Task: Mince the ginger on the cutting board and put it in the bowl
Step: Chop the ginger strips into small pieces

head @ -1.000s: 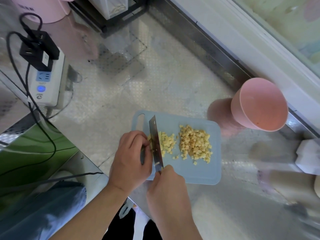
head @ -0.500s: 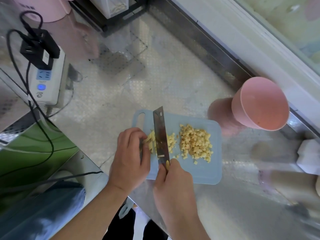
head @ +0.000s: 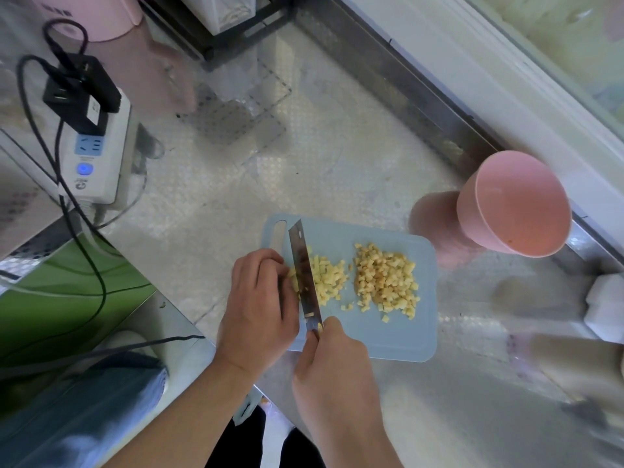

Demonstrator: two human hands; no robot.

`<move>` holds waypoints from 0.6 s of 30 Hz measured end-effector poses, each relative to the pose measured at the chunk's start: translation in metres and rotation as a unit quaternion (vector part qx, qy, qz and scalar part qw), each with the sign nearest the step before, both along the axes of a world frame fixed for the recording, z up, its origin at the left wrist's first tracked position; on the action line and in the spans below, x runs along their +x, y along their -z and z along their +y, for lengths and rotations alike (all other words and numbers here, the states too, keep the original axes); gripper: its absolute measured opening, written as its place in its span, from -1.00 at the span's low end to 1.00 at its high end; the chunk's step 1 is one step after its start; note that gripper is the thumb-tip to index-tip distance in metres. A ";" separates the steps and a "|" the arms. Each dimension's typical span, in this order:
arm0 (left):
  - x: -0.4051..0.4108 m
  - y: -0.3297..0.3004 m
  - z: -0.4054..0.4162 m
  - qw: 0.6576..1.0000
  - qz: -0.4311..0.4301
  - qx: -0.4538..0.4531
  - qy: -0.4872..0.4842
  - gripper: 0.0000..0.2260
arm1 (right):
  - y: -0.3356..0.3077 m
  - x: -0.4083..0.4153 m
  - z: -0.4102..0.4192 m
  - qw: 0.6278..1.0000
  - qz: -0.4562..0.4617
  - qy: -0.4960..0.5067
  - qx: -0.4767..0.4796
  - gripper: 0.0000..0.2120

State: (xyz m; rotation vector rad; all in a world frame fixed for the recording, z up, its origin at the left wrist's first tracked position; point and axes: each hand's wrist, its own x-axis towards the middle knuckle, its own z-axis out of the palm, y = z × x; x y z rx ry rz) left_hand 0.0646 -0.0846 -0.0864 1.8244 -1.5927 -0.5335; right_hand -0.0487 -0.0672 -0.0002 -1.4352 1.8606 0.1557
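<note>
A light blue cutting board [head: 388,336] lies on the steel counter. Two heaps of diced ginger sit on it: a pale one [head: 329,280] by the blade and a browner one [head: 386,280] to its right. My right hand [head: 332,369] grips the handle of a knife [head: 304,268], whose blade stands edge-down on the board through the pale ginger. My left hand [head: 256,305] has its fingers curled on the ginger strips just left of the blade; those strips are mostly hidden. An empty pink bowl [head: 513,204] stands beyond the board's right corner.
A white power strip [head: 93,157] with black plugs and cables sits at the left. A pink container [head: 98,15] and a wire rack [head: 216,21] stand at the back. A white object [head: 604,309] lies at the right edge. The wall ledge runs behind the bowl.
The knife lifted and tilted half a second ago, and now stands edge-down on the ginger again. My left hand has stayed beside the blade.
</note>
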 end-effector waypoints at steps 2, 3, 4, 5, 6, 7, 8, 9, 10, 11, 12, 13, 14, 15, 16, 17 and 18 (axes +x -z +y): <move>0.000 0.000 0.000 1.000 -0.002 -0.002 0.004 -0.90 | 0.000 0.001 -0.002 1.000 0.003 0.000 0.010 -0.86; 0.000 0.000 0.000 1.000 -0.003 -0.003 0.005 -0.90 | 0.000 0.002 -0.004 1.000 0.004 0.000 0.015 -0.88; 0.000 0.000 -0.001 1.000 -0.005 -0.005 0.006 -0.90 | 0.000 0.004 -0.006 1.000 0.006 0.001 0.022 -0.90; 0.000 0.000 0.000 1.000 -0.007 -0.008 0.007 -0.90 | 0.000 0.005 -0.007 1.000 0.007 0.003 0.027 -0.91; 0.001 0.001 -0.001 1.000 -0.009 -0.010 0.008 -0.91 | 0.000 0.007 -0.009 1.000 0.007 0.006 0.030 -0.92; 0.001 0.001 0.000 1.000 -0.011 -0.012 0.009 -0.91 | -0.001 0.008 -0.010 1.000 0.005 0.009 0.030 -0.92; 0.000 0.001 0.000 1.000 -0.013 -0.012 0.010 -0.91 | -0.001 0.009 -0.010 1.000 0.002 0.013 0.026 -0.91; 0.000 0.001 0.000 1.000 -0.014 -0.010 0.010 -0.91 | 0.000 0.009 -0.011 1.000 -0.004 0.017 0.019 -0.88; 0.000 0.001 -0.001 1.000 -0.015 -0.008 0.009 -0.91 | 0.002 0.009 -0.011 1.000 -0.012 0.021 0.010 -0.85; 0.001 0.002 0.000 1.000 -0.015 -0.005 0.009 -0.92 | 0.004 0.009 -0.012 0.999 -0.022 0.026 0.000 -0.84; 0.000 0.002 0.000 1.000 -0.014 -0.003 0.008 -0.93 | 0.006 0.009 -0.012 0.999 -0.034 0.033 -0.012 -0.83; 0.000 0.002 0.000 1.000 -0.010 -0.003 0.008 -0.95 | 0.008 0.008 -0.012 0.998 -0.047 0.044 -0.023 -0.81; 0.000 0.002 0.000 1.000 -0.005 -0.003 0.008 -0.95 | 0.009 0.007 -0.012 0.996 -0.059 0.054 -0.033 -0.80; 0.000 0.002 0.000 1.000 0.001 -0.003 0.008 -0.94 | 0.010 0.005 -0.010 0.995 -0.065 0.062 -0.039 -0.78; 0.001 0.002 0.001 1.000 0.006 -0.002 0.007 -0.93 | 0.011 0.003 -0.009 0.995 -0.066 0.064 -0.045 -0.77; 0.001 0.002 0.001 1.000 0.010 0.000 0.005 -0.91 | 0.011 0.001 -0.007 0.995 -0.061 0.061 -0.050 -0.77; 0.001 0.001 0.001 1.000 0.014 0.002 0.002 -0.89 | 0.010 -0.001 -0.004 0.995 -0.056 0.057 -0.056 -0.77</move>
